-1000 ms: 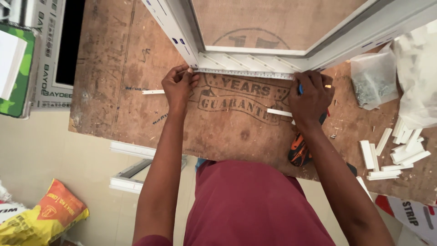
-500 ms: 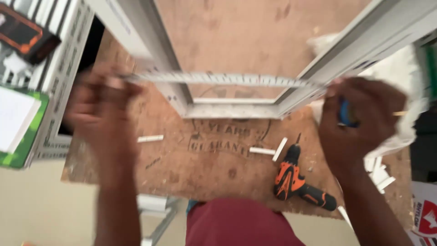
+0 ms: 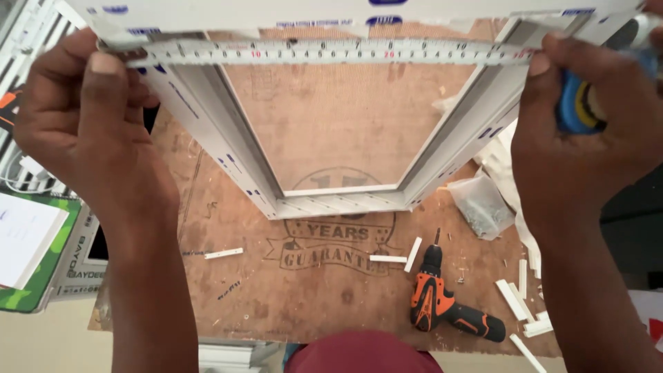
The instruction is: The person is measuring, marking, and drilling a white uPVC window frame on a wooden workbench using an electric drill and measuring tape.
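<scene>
A white window frame (image 3: pixel 228 155) lies on a brown plywood board (image 3: pixel 324 276). A tape measure blade (image 3: pixel 324 52) is stretched across the frame's far bar. My left hand (image 3: pixel 86 121) pins the blade's end against the frame's left upright with the thumb. My right hand (image 3: pixel 590 117) holds the blue and yellow tape measure case (image 3: pixel 577 103) at the right upright, a pencil-like tip poking out above it.
An orange and black cordless drill (image 3: pixel 445 304) lies on the board near its front edge. Short white strips (image 3: pixel 397 257) are scattered about it. A clear bag of screws (image 3: pixel 480 207) sits to the right. White profiles and a green-edged box (image 3: pixel 31 249) lie at the left.
Both hands have moved up from the frame's near bar to its far bar, carrying the stretched tape. The view has tilted up and closer to the frame.
</scene>
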